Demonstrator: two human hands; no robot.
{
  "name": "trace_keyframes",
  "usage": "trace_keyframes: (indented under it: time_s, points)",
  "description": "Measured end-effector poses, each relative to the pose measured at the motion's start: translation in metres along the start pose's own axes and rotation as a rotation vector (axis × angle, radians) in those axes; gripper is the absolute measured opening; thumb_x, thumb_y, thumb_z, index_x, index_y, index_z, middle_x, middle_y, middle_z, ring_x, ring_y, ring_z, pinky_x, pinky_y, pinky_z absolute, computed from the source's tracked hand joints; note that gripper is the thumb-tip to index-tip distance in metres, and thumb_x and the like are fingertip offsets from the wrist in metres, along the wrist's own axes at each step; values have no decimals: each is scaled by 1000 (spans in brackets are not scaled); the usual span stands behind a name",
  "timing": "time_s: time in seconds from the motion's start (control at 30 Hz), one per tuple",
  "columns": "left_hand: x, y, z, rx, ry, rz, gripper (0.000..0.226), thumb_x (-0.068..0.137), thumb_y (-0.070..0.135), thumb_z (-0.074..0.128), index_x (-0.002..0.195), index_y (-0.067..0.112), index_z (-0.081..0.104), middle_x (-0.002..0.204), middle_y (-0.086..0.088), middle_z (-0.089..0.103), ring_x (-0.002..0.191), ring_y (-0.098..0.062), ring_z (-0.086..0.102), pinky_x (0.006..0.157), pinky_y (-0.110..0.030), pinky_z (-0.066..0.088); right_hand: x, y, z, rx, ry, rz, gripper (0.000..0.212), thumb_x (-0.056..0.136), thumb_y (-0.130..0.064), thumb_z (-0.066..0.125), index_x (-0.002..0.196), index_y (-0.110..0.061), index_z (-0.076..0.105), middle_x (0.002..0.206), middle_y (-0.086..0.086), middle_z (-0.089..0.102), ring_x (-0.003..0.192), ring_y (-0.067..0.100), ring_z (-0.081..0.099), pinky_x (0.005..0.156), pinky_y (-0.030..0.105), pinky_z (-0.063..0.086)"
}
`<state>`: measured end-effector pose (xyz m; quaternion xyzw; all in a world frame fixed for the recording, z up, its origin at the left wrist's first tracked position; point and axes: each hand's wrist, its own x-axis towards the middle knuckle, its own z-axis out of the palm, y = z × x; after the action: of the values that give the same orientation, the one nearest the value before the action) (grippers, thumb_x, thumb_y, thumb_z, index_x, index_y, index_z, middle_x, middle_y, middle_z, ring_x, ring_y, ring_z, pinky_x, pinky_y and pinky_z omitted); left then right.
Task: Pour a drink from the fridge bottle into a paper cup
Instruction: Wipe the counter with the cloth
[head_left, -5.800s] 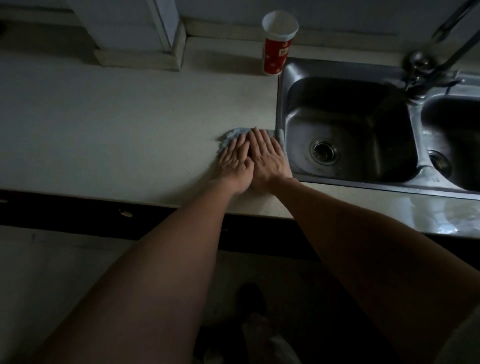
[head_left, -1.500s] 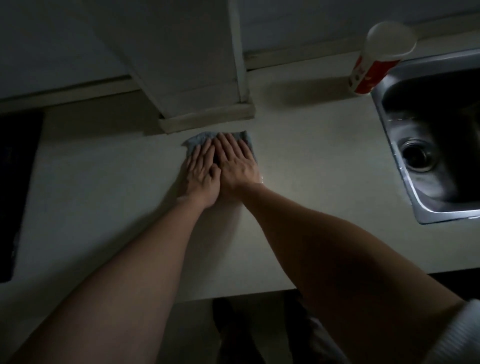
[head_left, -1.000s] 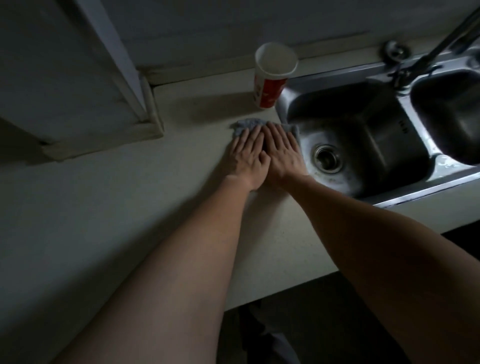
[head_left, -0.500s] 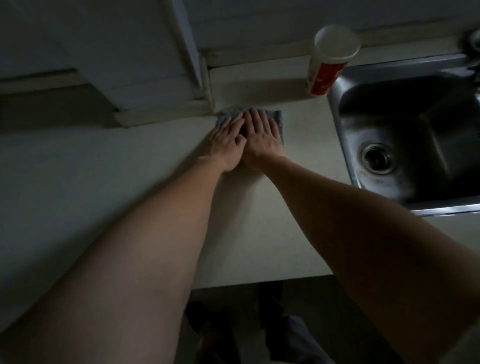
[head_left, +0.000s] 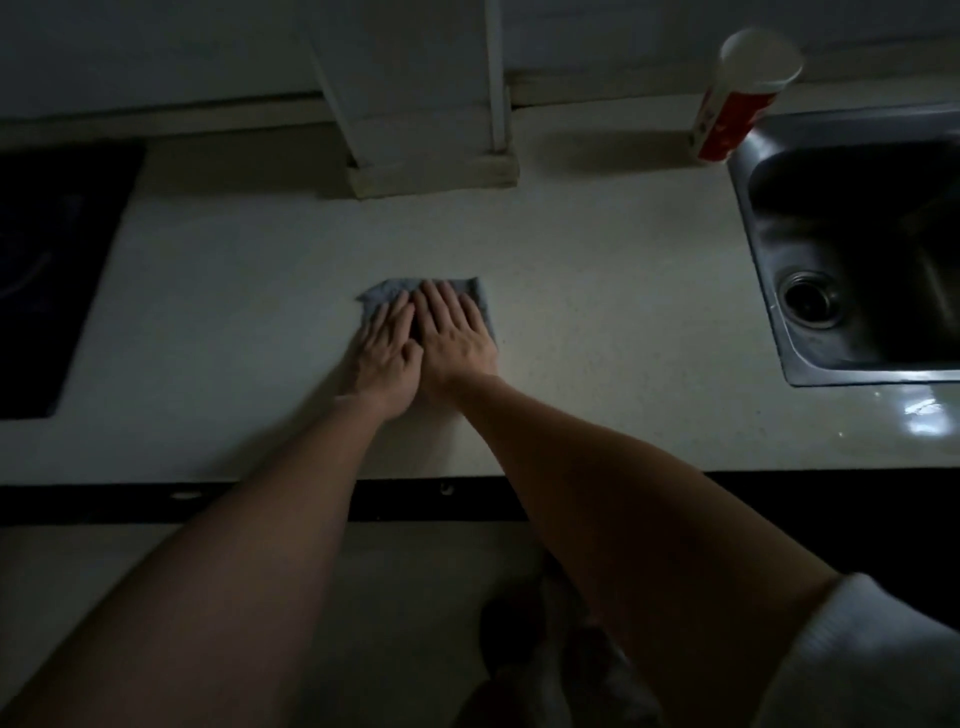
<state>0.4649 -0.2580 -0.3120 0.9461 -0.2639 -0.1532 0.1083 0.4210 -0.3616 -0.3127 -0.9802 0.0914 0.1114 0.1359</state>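
Note:
A red and white paper cup (head_left: 737, 98) stands upright at the back of the pale counter (head_left: 597, 291), by the left rim of the sink. A grey cloth (head_left: 480, 301) lies flat on the counter's middle. My left hand (head_left: 384, 353) and my right hand (head_left: 454, 338) press on it side by side, fingers straight and pointing away from me. No bottle is in view.
A steel sink (head_left: 852, 249) with a drain fills the right side. A white box-like column (head_left: 426, 104) rises from the back of the counter. A dark hob (head_left: 47, 275) sits at the left. The counter's dark front edge (head_left: 260, 499) runs below my forearms.
Both hands have slid the cloth back and forth over the counter, from near the sink to the column. Now it lies nearer me, mid-counter.

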Motion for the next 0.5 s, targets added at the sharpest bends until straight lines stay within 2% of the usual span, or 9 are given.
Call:
trace_keyframes:
  time_s: [0.13,0.3,0.4,0.43,0.5]
  points:
    - [-17,23,13,38,-6,-14,62,97,27,18,157,12,7,166,-2,2,152,-17,1,122,-28,-3,-25,18,6,-47,15,-10,68,101,-47,20,155,-16,-7,163,3,-13,149,17,-15,121,38,-8]
    - [-21,73,22,53,-49,36,76,84,33,9,157,12,8,165,-3,1,153,-18,-1,121,-29,-5,-46,67,0,-77,17,-2,68,100,-48,18,155,-16,-6,163,1,-12,149,16,-14,122,38,-6]
    - [-13,113,26,73,-53,88,81,81,39,-3,157,12,9,165,-4,1,153,-20,0,121,-30,-6,-54,106,-8,-86,27,32,66,101,-46,20,155,-18,-4,163,-1,-9,149,14,-12,121,36,-6]
    - [-8,127,27,84,-61,106,78,84,39,-2,157,12,8,165,-4,0,153,-20,-1,121,-30,-6,-56,122,-11,-88,31,44,66,100,-46,21,156,-18,-4,164,-1,-8,149,14,-11,121,36,-7]
    - [5,157,35,93,-73,138,63,99,34,14,157,12,5,166,-4,-2,152,-19,-4,121,-31,-7,-62,155,-19,-96,47,67,67,100,-46,21,156,-18,-3,164,-1,-7,149,13,-11,122,36,-6]
